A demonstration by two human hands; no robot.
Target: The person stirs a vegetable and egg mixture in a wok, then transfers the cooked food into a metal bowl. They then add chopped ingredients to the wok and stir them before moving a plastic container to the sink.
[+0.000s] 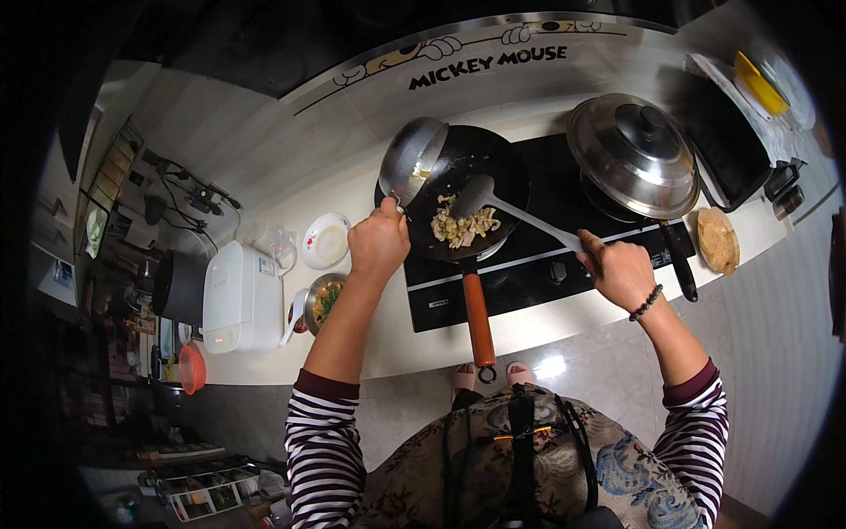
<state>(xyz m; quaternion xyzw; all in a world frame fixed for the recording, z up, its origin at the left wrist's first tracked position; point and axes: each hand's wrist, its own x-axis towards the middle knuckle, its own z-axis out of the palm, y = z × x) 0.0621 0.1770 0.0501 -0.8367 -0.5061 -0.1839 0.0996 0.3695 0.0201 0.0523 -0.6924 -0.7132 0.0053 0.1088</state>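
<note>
My left hand [380, 238] grips a steel bowl [406, 155] near its rim and keeps it tilted over the left side of a black wok [492, 159]. A few bits of food cling inside the bowl. Chopped food [466, 225], pale and green, lies in the wok's bottom. In my right hand [618, 268] is the handle of a grey spatula [476, 196], whose blade rests on or just above that food. The wok's wooden handle [478, 311] points towards me, with neither hand on it.
On the stove's [555, 278] right burner sits a pan with a domed steel lid [638, 155]. A bowl of pale food [718, 241] stands at far right. To the left are a white plate [326, 241], a bowl of mixed food [327, 299] and a white rice cooker [241, 301].
</note>
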